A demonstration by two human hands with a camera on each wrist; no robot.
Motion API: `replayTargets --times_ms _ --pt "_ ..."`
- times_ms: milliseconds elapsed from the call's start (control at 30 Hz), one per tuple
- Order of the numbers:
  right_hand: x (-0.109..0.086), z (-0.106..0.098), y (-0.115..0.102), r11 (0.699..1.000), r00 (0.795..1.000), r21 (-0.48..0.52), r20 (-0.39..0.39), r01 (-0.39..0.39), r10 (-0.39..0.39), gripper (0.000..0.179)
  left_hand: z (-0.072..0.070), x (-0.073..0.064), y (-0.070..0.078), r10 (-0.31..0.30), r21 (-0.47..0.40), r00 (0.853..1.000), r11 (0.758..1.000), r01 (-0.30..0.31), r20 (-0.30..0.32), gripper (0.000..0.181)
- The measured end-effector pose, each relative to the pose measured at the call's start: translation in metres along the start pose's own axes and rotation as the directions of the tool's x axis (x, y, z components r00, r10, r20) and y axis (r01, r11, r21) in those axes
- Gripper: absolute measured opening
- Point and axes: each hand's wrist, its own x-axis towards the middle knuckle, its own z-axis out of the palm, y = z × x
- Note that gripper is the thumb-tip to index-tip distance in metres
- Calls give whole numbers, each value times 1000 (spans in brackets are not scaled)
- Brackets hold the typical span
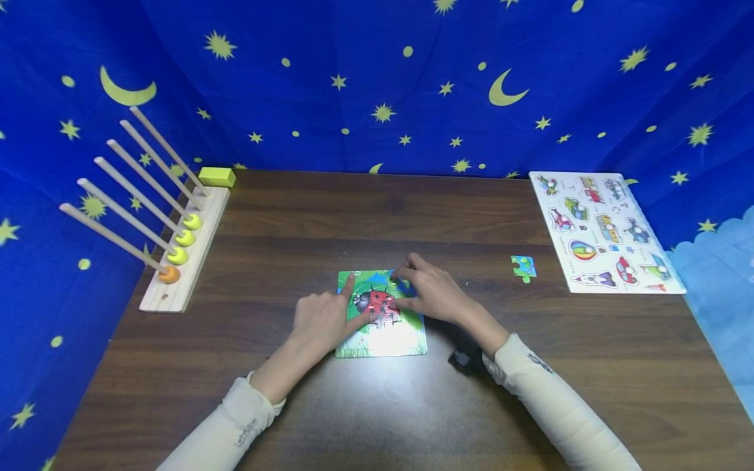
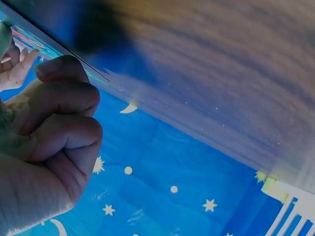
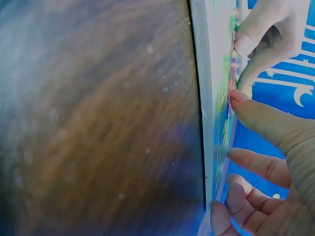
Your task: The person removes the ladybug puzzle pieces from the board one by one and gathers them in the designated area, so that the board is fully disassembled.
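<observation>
A ladybug jigsaw puzzle lies flat on the table before the person, with glare across its lower part. On its left side the left hand presses with index finger and thumb spread; its other fingers are curled in, as the left wrist view shows. The right hand touches the puzzle's upper right part, thumb on the red ladybug and fingertips near the top edge. In the right wrist view, the thumb and fingers stand apart against the puzzle surface. The right hand hides part of the top right corner.
One loose puzzle piece lies right of the puzzle. A white picture board of vehicles is at the back right. At the left stands a wooden peg rack with beads, a yellow block behind it. A starry blue curtain borders the table.
</observation>
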Motion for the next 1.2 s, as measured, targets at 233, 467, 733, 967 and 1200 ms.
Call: replayTargets --times_ms 233,467,733,967,1200 --pt "1 0 -2 1000 1000 7 13 3 -3 53 0 0 0 2 -9 1000 1000 -2 -2 92" --pt "1 0 -5 999 999 -13 9 45 -45 55 0 0 1 2 11 1000 1000 -2 2 92" --pt "6 -1 -7 1000 998 -16 61 9 -8 59 0 1 0 2 12 1000 1000 -2 14 92" --pt "9 -2 -11 995 992 66 103 -75 68 57 1 1 0 5 -15 1000 1000 -5 18 93" --pt "12 -1 -12 989 990 95 104 -111 101 54 0 1 1 14 -22 999 1000 -13 31 92"
